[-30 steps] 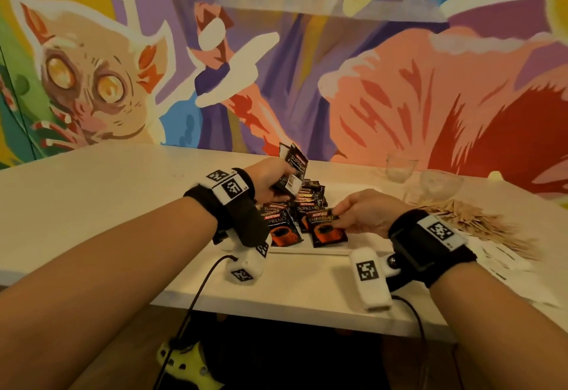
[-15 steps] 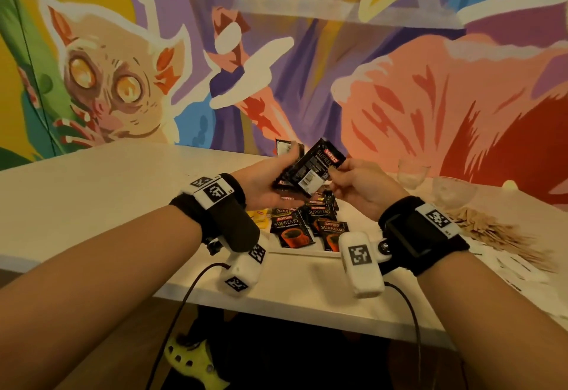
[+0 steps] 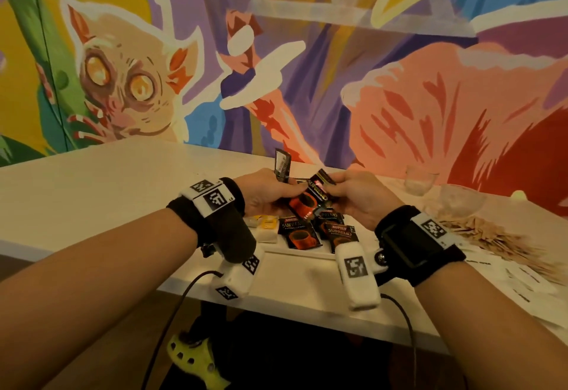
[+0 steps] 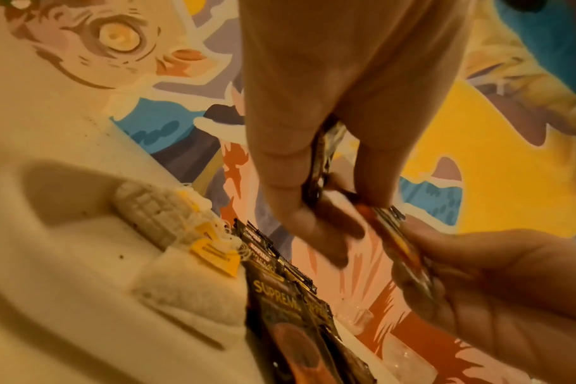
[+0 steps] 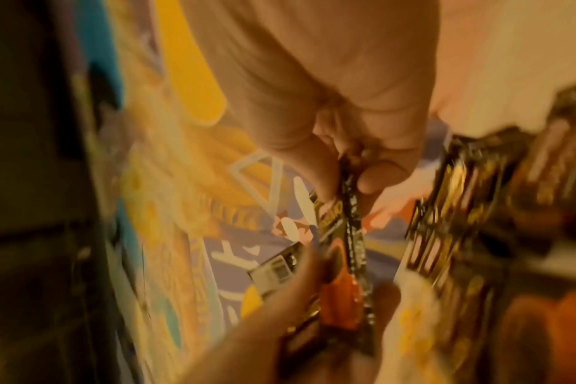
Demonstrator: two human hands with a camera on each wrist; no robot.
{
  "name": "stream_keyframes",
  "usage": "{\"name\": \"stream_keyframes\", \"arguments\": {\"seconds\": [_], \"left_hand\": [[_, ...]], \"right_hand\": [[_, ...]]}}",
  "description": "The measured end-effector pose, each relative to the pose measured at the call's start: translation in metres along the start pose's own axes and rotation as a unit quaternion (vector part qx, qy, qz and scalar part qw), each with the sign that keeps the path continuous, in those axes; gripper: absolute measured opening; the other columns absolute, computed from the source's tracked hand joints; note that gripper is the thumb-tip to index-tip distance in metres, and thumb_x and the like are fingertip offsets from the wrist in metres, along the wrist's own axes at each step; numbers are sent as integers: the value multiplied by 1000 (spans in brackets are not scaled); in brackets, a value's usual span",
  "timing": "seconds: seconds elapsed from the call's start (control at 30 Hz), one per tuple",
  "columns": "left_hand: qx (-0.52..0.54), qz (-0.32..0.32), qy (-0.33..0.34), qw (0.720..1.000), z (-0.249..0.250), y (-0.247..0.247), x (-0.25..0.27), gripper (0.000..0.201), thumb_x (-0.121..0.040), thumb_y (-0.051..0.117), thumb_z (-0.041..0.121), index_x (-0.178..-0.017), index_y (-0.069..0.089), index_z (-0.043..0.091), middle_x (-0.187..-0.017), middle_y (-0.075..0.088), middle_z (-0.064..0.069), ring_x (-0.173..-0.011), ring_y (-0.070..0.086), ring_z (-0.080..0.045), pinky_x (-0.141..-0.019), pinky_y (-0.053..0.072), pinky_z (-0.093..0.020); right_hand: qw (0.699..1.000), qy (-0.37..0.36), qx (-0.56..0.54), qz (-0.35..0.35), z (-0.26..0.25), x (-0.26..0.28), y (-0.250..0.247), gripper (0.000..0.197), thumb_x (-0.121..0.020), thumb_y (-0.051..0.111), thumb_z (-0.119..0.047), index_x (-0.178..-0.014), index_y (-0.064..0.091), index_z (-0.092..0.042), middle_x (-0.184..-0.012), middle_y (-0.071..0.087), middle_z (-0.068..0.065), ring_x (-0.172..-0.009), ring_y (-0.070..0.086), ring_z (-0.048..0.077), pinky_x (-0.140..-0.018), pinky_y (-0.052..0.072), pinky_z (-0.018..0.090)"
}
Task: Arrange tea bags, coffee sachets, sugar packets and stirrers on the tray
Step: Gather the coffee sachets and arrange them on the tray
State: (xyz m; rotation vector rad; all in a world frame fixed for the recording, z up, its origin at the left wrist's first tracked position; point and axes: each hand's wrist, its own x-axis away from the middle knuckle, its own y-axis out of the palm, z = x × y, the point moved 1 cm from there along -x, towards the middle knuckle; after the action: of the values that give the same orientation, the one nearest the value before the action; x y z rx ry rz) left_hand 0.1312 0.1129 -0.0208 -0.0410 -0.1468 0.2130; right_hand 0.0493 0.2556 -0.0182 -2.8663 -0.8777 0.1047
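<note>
A black coffee sachet with a red cup print is pinched at one end by the curled fingers of the right hand and at the other by the left hand, which also grips further sachets. It is held just above the white tray, where more sachets lie beside tea bags. Wooden stirrers are piled on the table to the right.
</note>
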Motion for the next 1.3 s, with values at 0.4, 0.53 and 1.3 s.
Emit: {"name": "stream_keyframes", "arguments": {"seconds": [0.4, 0.53, 1.3], "left_hand": [[-94, 30, -25, 995, 5, -1, -7, 52, -93, 29, 60, -89, 48, 12, -73, 48, -4, -63, 44, -12, -61, 38, -20], [2, 43, -16, 999, 9, -8, -11, 81, -81, 16, 79, -92, 55, 8, -62, 41, -1, -56, 38, -11, -53, 35, -22], [-741, 36, -39, 670, 8, 22, 14, 73, -90, 36, 63, -139, 39, 8, -144, 33, -13, -135, 24, -29, -109, 23, -38]], "right_hand": [[952, -22, 306, -23, 4, -7, 17, 32, -84, 67, -12, -116, 62, -8, -94, 58, 4, -78, 55, 15, -60, 47, 20], [975, -43, 213, 52, -1, -11, 13, 16, -92, 58, -22, -96, 63, -9, -95, 58, 7, -79, 53, 17, -68, 47, 27], [942, 165, 287, -64, 22, 20, -45, 10, -78, 69, 2, -81, 60, -3, -86, 62, 14, -67, 58, 18, -65, 54, 26]]}}
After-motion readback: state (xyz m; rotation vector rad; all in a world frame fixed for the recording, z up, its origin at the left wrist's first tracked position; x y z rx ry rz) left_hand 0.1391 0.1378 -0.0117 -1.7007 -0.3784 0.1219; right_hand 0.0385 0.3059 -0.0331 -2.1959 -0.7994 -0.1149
